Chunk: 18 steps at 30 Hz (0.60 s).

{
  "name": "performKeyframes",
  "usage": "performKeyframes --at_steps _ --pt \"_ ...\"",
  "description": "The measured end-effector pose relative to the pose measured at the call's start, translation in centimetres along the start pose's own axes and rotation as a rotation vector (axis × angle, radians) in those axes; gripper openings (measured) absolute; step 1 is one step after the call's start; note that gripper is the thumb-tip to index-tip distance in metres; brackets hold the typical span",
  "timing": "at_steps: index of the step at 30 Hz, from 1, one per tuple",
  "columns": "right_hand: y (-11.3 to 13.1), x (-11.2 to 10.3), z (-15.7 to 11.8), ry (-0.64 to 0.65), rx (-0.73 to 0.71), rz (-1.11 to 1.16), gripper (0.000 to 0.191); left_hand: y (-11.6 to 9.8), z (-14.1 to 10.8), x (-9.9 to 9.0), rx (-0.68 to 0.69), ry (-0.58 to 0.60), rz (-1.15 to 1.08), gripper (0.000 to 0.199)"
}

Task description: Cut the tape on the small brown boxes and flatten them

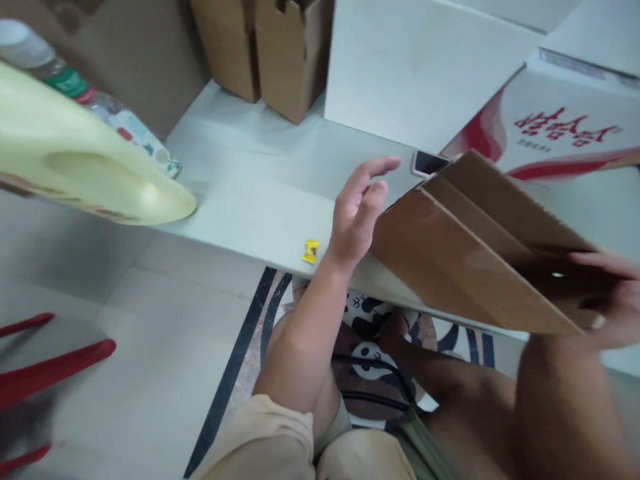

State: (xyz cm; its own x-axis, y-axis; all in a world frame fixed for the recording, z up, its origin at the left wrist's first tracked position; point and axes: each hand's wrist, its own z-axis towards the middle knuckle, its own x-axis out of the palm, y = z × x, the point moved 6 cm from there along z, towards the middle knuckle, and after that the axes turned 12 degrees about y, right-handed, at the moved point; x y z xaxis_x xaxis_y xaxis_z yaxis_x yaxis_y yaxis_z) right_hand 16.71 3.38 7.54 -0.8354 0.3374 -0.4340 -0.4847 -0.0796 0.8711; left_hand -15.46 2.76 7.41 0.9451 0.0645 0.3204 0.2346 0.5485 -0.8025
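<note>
A brown cardboard box is held tilted over the table's front edge, its open side turned toward the right. My right hand grips the box's right end, the fingers reaching inside and the thumb side partly cut off by the frame. Just off the box's left end is my left hand, thumb and fingers apart with nothing between them. A small yellow wrapped candy lies on the table near the front edge, left of my left wrist. Behind the box, a phone rests on the table, partly covered.
Two brown cartons and a white box line the table's back. A white-and-red carton stands at right. On the left are a large pale yellow container and a plastic bottle. Red furniture legs show lower left.
</note>
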Motion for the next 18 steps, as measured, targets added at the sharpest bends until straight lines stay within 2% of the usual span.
performKeyframes --at_steps 2,3,6,9,12,18 --pt "-0.3 -1.0 -0.7 -0.151 -0.216 0.124 0.051 0.9 0.3 2.5 0.041 0.242 0.005 0.045" --pt "-0.3 -0.8 -0.8 -0.146 -0.323 0.204 0.049 1.5 0.3 3.2 0.041 0.287 0.022 0.046" --pt "-0.4 0.4 -0.2 0.042 -0.448 0.387 0.037 3.7 0.5 3.8 -0.022 0.213 0.039 0.051" --pt "-1.1 0.5 0.4 0.105 -0.417 0.417 0.041 5.4 0.6 4.0 -0.099 0.108 0.060 0.058" --pt "-2.6 0.0 0.8 0.126 -0.351 0.445 0.043 5.9 0.6 4.6 -0.118 0.042 0.122 0.065" --pt "-4.1 0.2 1.0 0.216 -0.186 0.438 0.023 5.7 -0.1 5.6 -0.047 0.007 0.188 0.060"
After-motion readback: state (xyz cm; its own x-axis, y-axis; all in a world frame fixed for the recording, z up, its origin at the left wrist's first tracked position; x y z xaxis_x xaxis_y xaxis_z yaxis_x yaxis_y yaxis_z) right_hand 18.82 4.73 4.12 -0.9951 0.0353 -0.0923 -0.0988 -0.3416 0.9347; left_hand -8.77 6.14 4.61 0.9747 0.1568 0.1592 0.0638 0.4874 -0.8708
